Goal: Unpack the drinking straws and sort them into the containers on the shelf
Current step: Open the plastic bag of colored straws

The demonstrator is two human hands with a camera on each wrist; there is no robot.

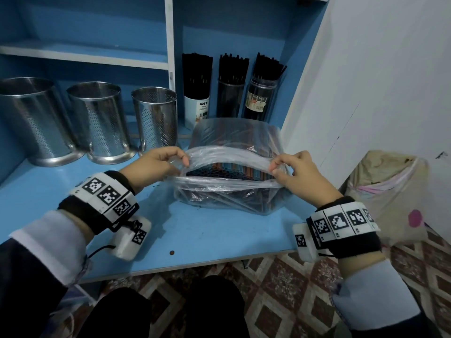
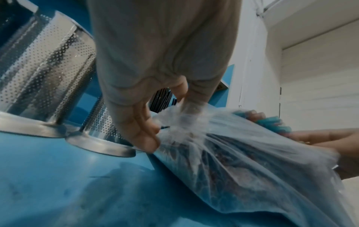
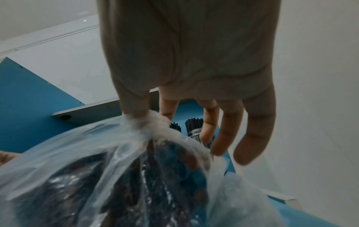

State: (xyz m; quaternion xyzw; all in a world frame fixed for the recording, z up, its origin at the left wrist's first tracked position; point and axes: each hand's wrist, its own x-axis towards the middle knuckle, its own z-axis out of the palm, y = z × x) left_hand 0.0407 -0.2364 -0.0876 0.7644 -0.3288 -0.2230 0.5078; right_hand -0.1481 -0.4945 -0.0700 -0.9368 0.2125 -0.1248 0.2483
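A clear plastic bag [image 1: 231,140] packed with dark, blue and orange drinking straws [image 1: 224,170] lies on the blue shelf surface [image 1: 195,235]. Its near end gapes open, with straw ends showing in the mouth. My left hand [image 1: 170,162] pinches the upper lip of the bag at its left end. My right hand [image 1: 280,167] pinches the same lip at its right end. The film is stretched between both hands. In the left wrist view my left hand [image 2: 167,121] pinches bunched plastic [image 2: 242,147]. In the right wrist view my right hand [image 3: 153,122] pinches the film [image 3: 116,169].
Three perforated steel cups [image 1: 100,120] stand in a row at the left. Three containers of black straws [image 1: 233,86] stand at the back behind the bag. A white wall [image 1: 378,81] is close on the right. A lined bin [image 1: 388,191] stands on the floor beside the shelf.
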